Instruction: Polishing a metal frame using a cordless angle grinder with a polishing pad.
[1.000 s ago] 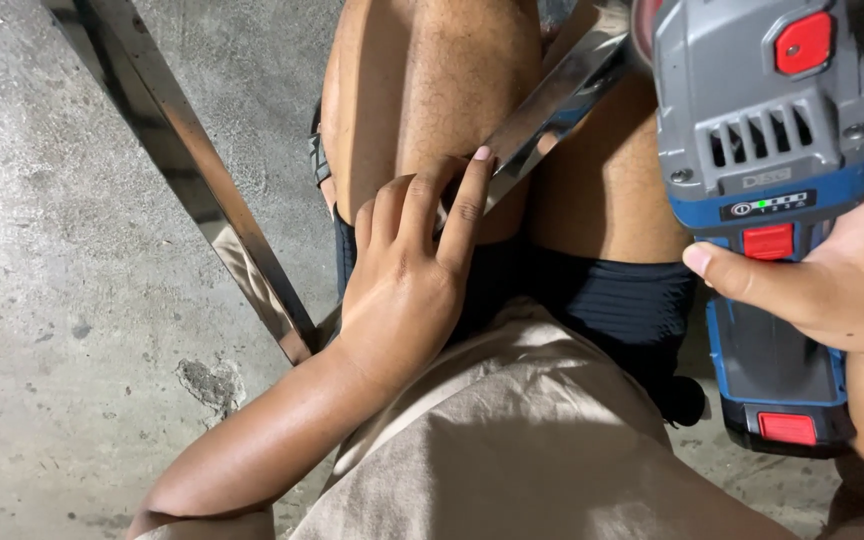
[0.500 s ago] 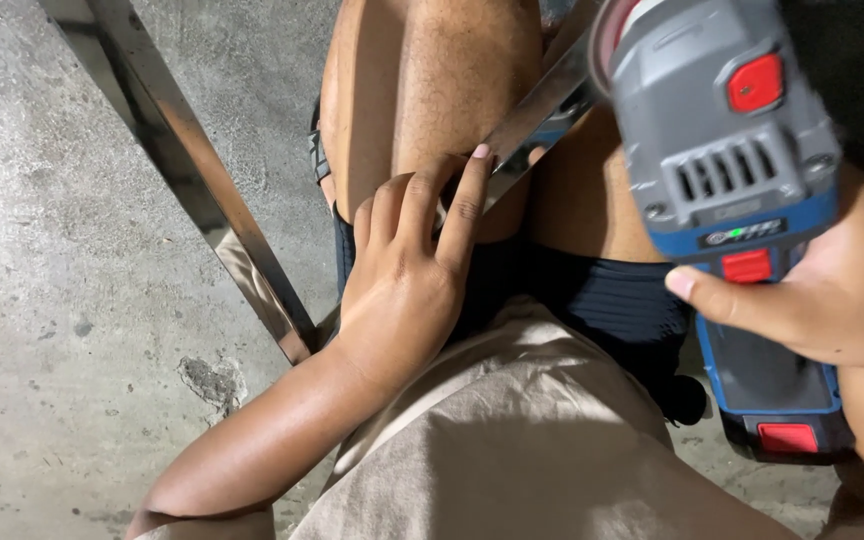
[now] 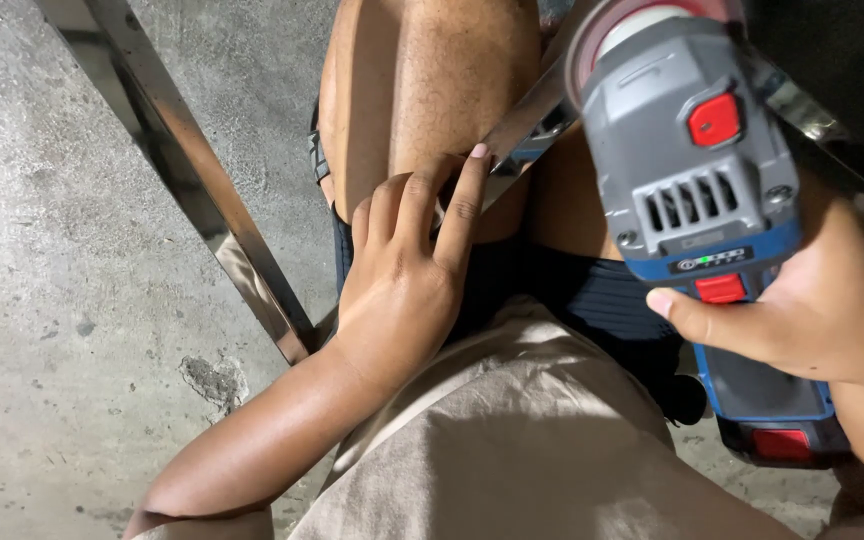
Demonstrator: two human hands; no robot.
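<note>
the cordless angle grinder (image 3: 712,230) is raised over the knees, its disc end near the polished metal frame (image 3: 202,200) crossing the thighs. the right hand (image 3: 802,310) grips its body; the left hand (image 3: 402,270) lies flat, fingers open, on the knee beside the metal bar. likely lining up a pass, which needs the bar steadied. bare concrete floor (image 3: 62,300) below.

Grey-blue cordless grinder (image 3: 702,200), tilted, handheld

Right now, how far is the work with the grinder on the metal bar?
Done: no cut or ground mark shows on the shiny metal bar. In hand: the right hand holds the cordless angle grinder raised above the bar, and the left hand rests on the knee beside it. Left: apparently all the grinding.
</note>
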